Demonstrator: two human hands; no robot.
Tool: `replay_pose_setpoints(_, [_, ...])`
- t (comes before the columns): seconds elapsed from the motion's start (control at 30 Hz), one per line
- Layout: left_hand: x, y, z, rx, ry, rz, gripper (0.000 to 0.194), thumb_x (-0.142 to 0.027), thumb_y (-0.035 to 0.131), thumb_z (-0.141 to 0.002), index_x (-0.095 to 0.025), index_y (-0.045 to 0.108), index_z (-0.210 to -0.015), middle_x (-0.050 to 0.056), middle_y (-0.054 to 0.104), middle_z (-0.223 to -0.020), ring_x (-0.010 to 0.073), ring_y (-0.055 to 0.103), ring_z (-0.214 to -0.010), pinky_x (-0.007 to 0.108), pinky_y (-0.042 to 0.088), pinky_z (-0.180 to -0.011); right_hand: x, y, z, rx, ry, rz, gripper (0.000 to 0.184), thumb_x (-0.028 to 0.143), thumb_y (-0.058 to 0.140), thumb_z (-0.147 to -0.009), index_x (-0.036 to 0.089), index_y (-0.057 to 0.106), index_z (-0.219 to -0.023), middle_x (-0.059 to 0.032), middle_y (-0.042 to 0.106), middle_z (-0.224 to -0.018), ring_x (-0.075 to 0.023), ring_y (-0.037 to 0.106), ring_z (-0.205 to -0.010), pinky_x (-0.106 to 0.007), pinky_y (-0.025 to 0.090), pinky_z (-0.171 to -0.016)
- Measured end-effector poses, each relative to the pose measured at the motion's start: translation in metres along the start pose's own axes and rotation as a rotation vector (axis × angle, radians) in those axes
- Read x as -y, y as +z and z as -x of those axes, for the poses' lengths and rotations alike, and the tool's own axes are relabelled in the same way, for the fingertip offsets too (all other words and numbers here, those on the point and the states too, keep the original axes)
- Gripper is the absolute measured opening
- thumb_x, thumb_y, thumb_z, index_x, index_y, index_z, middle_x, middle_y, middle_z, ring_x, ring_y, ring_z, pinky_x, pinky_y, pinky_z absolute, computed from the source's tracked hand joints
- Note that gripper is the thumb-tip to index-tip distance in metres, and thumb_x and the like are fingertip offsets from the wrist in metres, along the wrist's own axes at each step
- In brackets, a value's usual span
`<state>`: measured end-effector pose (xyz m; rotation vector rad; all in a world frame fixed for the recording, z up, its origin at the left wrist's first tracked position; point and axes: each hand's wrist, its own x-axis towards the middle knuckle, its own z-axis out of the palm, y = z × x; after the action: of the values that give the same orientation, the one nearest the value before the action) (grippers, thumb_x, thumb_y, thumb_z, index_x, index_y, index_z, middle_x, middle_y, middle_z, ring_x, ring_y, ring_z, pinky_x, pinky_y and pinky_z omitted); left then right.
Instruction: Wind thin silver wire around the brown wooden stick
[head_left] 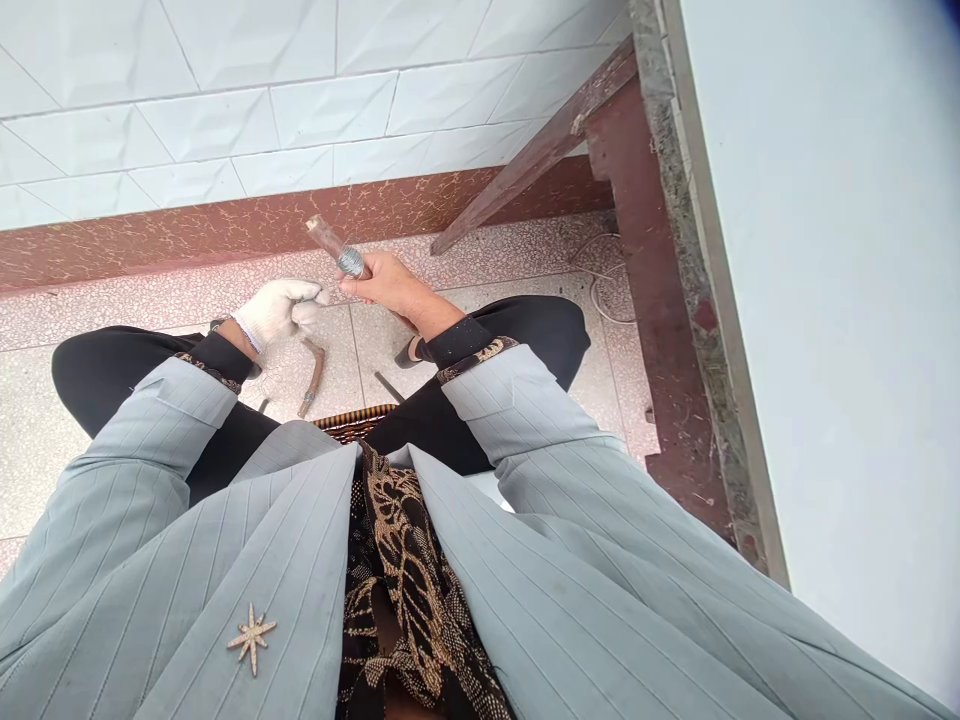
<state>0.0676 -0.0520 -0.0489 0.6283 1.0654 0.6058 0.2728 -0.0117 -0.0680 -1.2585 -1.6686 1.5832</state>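
Right hand (390,282) gripping wire-wrapped stick (327,238)

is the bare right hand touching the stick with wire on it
Touching. The head view shows the right hand wrapped around the stick right beside the wire coil, one end jutting out past the fingers.

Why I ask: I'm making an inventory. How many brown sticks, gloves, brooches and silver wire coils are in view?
Brown sticks: 2 (held stick in the right hand; bent stick on the floor)
Gloves: 1
Brooches: 1
Silver wire coils: 1
Total: 5
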Motion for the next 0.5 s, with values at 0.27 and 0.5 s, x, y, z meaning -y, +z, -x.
replay_pose_setpoints(0.27, [0.001, -0.002, -0.001, 0.047, 0.063, -0.093, 0.016, -0.023, 0.068, -0.086, -0.014, 0.073, -0.073, -0.005, 0.035, -0.046, 0.0079, 0.029, -0.042, 0.025, 0.027, -0.046, 0.006, 0.001, 0.004, 0.072, 0.082, 0.084, 0.027, 0.019, 0.076, -0.089, 0.021, 0.052, -0.076, 0.0055, 0.045, -0.057, -0.0078, 0.040, -0.052, -0.022, 0.028, -0.048])
replay_pose_setpoints(0.5, [-0.003, -0.013, -0.003, 0.086, 0.080, -0.420, 0.008, -0.020, 0.073, -0.069, -0.017, 0.072, -0.077, -0.001, 0.057, -0.061, 0.0082, 0.040, -0.050, 0.025, 0.028, -0.050, 0.013, -0.005, 0.009, 0.073, 0.117, 0.064, 0.032, 0.018, 0.077, -0.089, 0.022, 0.048, -0.076, 0.0055, 0.042, -0.055, -0.0075, 0.038, -0.050, -0.022, 0.024, -0.045])
